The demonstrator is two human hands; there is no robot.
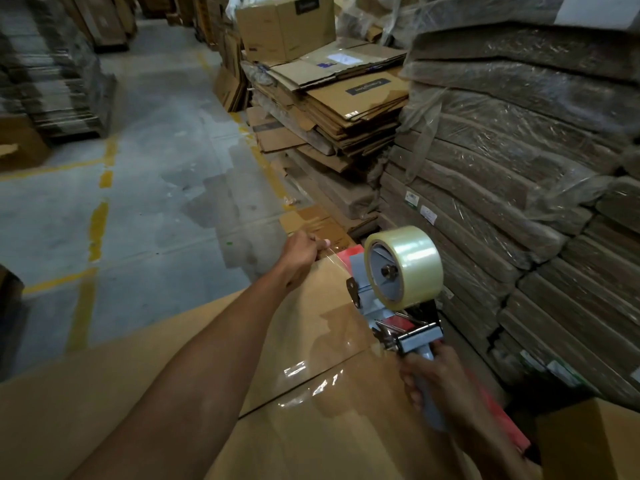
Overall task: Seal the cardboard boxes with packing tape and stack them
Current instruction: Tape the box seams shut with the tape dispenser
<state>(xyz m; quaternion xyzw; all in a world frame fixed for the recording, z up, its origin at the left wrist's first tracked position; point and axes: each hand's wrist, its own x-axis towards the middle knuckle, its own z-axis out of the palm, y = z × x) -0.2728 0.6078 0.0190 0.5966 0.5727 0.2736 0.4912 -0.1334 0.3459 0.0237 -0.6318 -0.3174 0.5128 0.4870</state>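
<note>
A large brown cardboard box [145, 382] fills the lower part of the head view, its closed top flaps meeting at a seam. Clear packing tape [311, 382] lies shiny along that seam. My right hand [440, 382] grips the grey handle of a tape dispenser [398, 299], which carries a clear tape roll [412, 261] and sits on the box top. My left hand [304, 251] reaches to the box's far edge, where its fingers curl over the tape end and the edge.
Shrink-wrapped stacks of flat cardboard [519, 188] rise close on the right. Loose flattened boxes [349, 109] and a made-up box [284, 26] stand behind. Grey concrete floor [156, 168] with yellow lines stretches to the left. Another brown box corner [595, 441] shows at lower right.
</note>
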